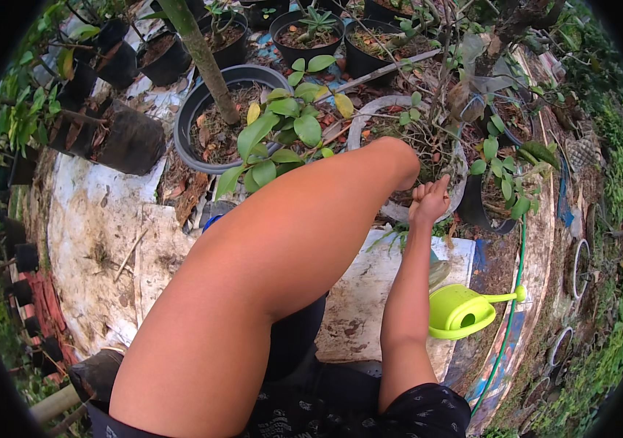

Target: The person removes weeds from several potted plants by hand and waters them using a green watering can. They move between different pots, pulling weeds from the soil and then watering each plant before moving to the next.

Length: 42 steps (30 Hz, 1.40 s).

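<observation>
My left forearm crosses the view close to the camera. My left hand [402, 161] bends down at the wrist beside a round grey-rimmed pot [457, 183], and its fingers are hidden. Just to the right, my right hand [430, 200] is at the pot's near rim with its fingers curled; whether it pinches something small cannot be told. Thin bare stems and low greenery [434, 150] grow in this pot. A leafy green branch [284, 123] with a few yellow leaves reaches out left of it. A lime-green watering can [456, 312] lies below and right of my right hand.
A large grey pot [183, 131] holds a thick trunk [202, 55]. Black pots [307, 52] line the far side, and black grow bags [131, 137] stand left. Dirty white sheeting [92, 230] covers the ground. A green hose [513, 295] runs along the right.
</observation>
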Motion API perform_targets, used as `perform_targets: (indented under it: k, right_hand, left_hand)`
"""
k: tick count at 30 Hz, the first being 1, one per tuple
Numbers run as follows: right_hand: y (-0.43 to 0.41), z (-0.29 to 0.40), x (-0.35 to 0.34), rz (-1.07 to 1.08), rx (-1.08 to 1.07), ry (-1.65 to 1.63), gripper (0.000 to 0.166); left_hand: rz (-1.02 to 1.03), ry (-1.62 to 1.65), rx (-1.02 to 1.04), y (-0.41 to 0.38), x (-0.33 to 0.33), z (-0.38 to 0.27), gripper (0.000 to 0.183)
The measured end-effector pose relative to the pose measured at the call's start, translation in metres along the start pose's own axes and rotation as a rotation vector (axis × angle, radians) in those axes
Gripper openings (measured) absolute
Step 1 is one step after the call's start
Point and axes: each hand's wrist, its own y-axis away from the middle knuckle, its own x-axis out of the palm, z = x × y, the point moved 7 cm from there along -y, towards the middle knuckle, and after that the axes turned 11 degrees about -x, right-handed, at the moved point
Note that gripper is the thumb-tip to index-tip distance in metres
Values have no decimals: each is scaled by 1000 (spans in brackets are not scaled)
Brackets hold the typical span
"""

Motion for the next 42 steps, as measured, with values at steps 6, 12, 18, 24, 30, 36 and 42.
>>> perform_targets:
  k: [6,12,18,24,30,36,42]
  right_hand:
    - [-1,56,43,62,-170,-59,59]
    - [9,18,19,10,-229,73,57]
    - [7,-1,-7,-150,-62,-10,56]
    - [8,3,-28,-363,-59,-210,57]
    - [3,77,48,-95,-273,-157,57]
    - [10,14,-7,-301,-190,31,56]
    - [25,8,11,-203,-153,-8,56]
  left_hand:
    - [13,-48,13,0,5,1,40]
    - [7,-55,41,-2,2,-3,38]
    - [10,-24,42,-3,2,-4,37]
    - [-15,-57,64,7,-6,-15,36]
    - [-11,-48,64,0,2,-14,35]
    - [-21,-76,116,16,-2,-24,32]
    - [-19,-7,94,17,-3,-23,29]
